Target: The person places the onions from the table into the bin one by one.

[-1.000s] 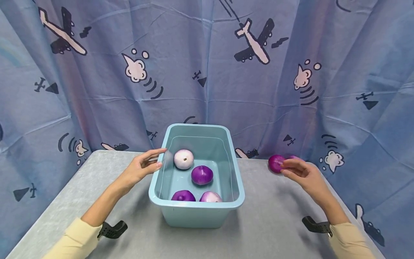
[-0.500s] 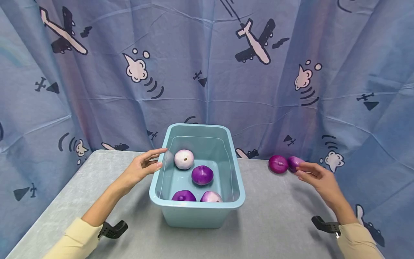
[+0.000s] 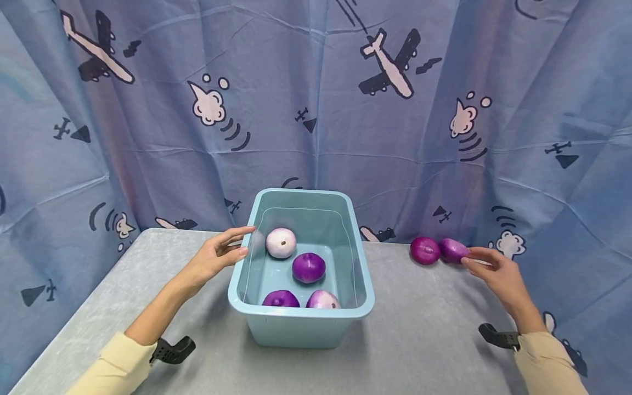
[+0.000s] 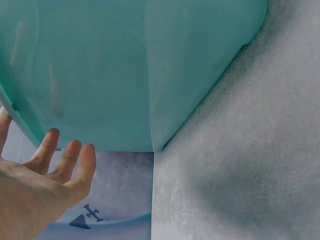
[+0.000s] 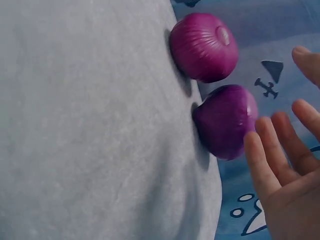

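Hardly clear whether right hand (image 3: 502,278) touches rightmost onion (image 3: 452,250) (outlines overlap).

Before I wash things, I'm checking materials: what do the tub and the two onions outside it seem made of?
Tub: probably molded plastic, smooth with a soft sheen; rounded corners and continuous rim suggest it. Left onion and right onion: shiny skins with bright highlights; real onion or glossy plastic, I can't tell.

A bin (image 3: 302,331) holds 4 onions (image 3: 308,267) (2 dark purple); 2 more onions (image 3: 424,250) sit beside the right fingers (image 3: 486,254).
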A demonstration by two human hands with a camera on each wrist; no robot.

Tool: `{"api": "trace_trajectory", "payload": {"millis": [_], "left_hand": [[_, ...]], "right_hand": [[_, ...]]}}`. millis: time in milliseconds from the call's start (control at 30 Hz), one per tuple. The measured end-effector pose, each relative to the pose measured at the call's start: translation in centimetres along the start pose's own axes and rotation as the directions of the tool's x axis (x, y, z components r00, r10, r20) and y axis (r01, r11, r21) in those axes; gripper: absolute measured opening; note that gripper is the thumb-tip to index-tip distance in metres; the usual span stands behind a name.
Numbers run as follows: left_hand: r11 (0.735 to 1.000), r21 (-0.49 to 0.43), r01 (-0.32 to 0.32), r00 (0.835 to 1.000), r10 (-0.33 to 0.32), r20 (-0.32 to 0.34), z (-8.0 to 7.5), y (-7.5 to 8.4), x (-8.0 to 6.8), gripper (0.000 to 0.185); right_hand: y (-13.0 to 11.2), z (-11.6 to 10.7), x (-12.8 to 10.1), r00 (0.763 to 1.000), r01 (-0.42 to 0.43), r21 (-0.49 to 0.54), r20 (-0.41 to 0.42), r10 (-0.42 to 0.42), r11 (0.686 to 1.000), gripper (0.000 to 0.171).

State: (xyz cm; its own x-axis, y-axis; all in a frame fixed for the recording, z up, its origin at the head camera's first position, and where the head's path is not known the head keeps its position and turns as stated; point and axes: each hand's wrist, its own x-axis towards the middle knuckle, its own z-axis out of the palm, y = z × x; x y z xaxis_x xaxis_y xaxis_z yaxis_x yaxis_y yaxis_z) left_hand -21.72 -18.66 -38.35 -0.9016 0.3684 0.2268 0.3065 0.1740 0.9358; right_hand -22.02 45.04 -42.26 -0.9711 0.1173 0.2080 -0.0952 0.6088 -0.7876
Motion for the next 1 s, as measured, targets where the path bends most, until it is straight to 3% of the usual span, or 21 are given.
{"api": "trace_trajectory", "payload": {"millis": [133, 467, 1000], "left_hand": [[1.0, -0.006, 0.007, 1.0, -0.007, 0.001, 0.0, 0.1, 0.1, 0.052], [1.0, -0.015, 0.001, 1.0, 0.0, 0.008, 0.0, 0.0, 0.1, 0.051], [1.0, -0.018, 0.014, 1.0, -0.014, 0.007, 0.0, 0.0, 0.0, 0.052]], "right_hand": [[0.5, 0.3, 0.5, 0.999, -0.036, -0.054, -0.01, 0.036, 0.998, 0.072], [1.5, 0.8, 1.5, 0.988, -0.155, -0.027, -0.01, 0.155, 0.987, 0.091], [2.9, 1.7, 3.5, 0.991, -0.132, 0.016, 0.02, 0.132, 0.991, 0.101]]}}
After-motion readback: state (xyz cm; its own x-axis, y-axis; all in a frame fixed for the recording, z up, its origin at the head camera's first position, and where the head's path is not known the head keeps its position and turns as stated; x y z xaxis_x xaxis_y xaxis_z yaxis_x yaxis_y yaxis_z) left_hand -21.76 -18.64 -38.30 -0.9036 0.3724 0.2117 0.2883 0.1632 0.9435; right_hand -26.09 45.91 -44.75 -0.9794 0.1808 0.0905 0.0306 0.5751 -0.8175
